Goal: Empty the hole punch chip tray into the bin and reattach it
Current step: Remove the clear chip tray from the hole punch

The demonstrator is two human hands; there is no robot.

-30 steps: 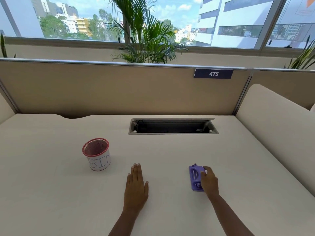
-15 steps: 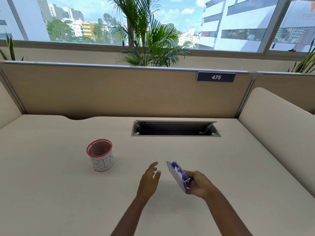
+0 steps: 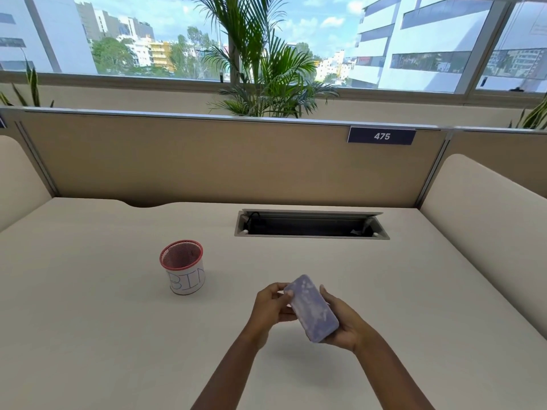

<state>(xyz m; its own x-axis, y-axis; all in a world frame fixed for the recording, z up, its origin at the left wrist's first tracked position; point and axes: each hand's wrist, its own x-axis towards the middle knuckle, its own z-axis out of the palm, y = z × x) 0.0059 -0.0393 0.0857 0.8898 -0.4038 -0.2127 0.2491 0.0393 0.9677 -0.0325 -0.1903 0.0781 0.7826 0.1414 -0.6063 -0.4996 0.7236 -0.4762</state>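
Observation:
A purple hole punch point(image 3: 310, 307) is held above the desk, turned so its translucent purple chip tray faces up; pale chips show through it. My right hand point(image 3: 344, 324) cups it from the right and below. My left hand point(image 3: 273, 304) grips its left edge with thumb and fingers. A small bin point(image 3: 183, 267) with a red mesh rim and a white label reading "BIN" stands upright on the desk, to the left of my hands and apart from them.
A cream desk point(image 3: 88, 321) is enclosed by a tan partition point(image 3: 207, 161) at the back and padded side panels. An open cable slot point(image 3: 310, 224) is set into the desk behind my hands. Plants and windows lie beyond.
My right hand lifted the hole punch off the desk and flipped it tray side up. My left hand rose from the desk and took hold of its left edge.

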